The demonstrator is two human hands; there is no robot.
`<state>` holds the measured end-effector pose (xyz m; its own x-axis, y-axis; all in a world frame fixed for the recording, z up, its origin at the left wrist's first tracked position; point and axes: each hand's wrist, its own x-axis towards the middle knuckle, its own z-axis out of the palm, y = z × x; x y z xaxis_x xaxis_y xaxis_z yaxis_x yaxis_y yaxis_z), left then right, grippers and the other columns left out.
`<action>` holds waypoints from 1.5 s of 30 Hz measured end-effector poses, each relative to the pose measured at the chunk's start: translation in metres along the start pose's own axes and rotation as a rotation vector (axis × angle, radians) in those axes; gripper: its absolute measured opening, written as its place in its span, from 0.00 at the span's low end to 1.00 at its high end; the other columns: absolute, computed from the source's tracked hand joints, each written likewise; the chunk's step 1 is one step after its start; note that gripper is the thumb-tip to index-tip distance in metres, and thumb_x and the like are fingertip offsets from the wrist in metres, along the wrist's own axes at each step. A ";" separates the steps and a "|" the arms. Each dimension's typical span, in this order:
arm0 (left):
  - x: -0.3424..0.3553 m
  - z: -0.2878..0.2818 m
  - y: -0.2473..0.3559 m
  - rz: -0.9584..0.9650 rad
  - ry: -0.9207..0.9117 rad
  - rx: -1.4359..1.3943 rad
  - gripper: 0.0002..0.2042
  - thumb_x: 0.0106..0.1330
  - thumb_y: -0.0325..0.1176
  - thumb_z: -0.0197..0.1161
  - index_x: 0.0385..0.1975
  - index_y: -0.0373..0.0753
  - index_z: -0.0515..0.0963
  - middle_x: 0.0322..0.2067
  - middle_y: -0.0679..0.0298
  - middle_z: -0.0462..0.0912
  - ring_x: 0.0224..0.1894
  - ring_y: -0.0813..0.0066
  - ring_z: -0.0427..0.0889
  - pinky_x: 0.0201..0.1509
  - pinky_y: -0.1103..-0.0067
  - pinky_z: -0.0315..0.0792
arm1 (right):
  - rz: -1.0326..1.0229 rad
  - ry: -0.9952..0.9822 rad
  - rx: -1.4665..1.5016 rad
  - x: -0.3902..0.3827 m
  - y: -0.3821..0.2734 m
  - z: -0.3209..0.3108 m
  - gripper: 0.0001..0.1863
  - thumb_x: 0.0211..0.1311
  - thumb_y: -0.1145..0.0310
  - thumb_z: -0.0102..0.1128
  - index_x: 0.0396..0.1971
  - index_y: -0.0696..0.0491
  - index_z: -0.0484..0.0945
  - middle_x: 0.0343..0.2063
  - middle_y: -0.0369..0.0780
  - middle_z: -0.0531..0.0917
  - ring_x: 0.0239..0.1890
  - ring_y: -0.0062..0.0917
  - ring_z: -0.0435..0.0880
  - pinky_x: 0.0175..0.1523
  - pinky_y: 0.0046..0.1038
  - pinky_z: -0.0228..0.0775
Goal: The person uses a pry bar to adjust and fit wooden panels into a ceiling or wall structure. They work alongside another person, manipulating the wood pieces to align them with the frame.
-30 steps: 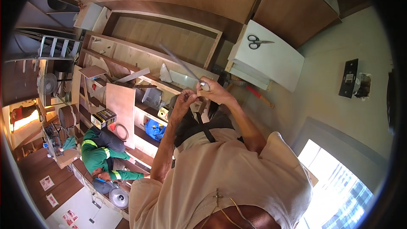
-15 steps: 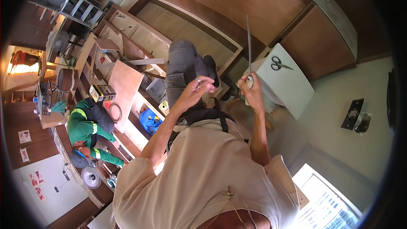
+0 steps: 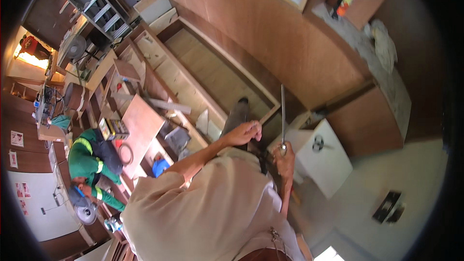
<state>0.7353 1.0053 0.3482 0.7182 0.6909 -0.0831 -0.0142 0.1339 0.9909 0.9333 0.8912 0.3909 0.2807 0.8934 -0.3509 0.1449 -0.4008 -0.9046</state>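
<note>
Head view, right hand [image 3: 285, 160] fingers gripping upright metal strip [image 3: 282, 116], left hand [image 3: 244, 133] fingers curled, empty.

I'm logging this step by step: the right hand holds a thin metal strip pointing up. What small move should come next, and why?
Probably bring the left hand across to steady the metal strip. The right hand grips only its lower end, so the long free length can sway; the left hand is close beside it.

A white box [image 3: 323, 164] stands on the floor with scissors [image 3: 317, 143] lying on top. Far left of the box, a person in green [image 3: 92, 162] crouches beside a wooden board [image 3: 140, 130]; a blue tub [image 3: 159, 167] sits between them and the box.
</note>
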 end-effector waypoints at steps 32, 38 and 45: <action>0.026 -0.398 -0.195 -0.683 1.112 -0.185 0.09 0.61 0.34 0.58 0.30 0.35 0.80 0.24 0.62 0.84 0.25 0.75 0.84 0.29 0.77 0.77 | -0.164 -0.898 -0.798 0.482 -0.206 0.302 0.17 0.57 0.65 0.59 0.45 0.55 0.74 0.21 0.42 0.80 0.20 0.26 0.80 0.28 0.29 0.71; 0.015 -0.380 -0.157 -0.708 1.431 -0.149 0.11 0.59 0.37 0.60 0.33 0.35 0.79 0.24 0.60 0.83 0.26 0.72 0.83 0.34 0.74 0.77 | -0.184 -1.133 -0.706 0.517 -0.210 0.392 0.15 0.56 0.66 0.60 0.41 0.57 0.75 0.17 0.33 0.74 0.15 0.17 0.73 0.23 0.22 0.67; 0.023 -0.411 -0.183 -0.738 1.647 -0.214 0.16 0.58 0.42 0.55 0.30 0.32 0.78 0.25 0.47 0.81 0.31 0.56 0.83 0.39 0.69 0.75 | -0.004 -1.407 -0.698 0.545 -0.178 0.511 0.16 0.59 0.63 0.62 0.41 0.57 0.74 0.20 0.34 0.75 0.15 0.14 0.70 0.19 0.18 0.62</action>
<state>0.4688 1.2888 0.1215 -0.7257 0.3550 -0.5894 -0.2213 0.6906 0.6885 0.5761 1.5533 0.2369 -0.7383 0.2000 -0.6442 0.6482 -0.0538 -0.7596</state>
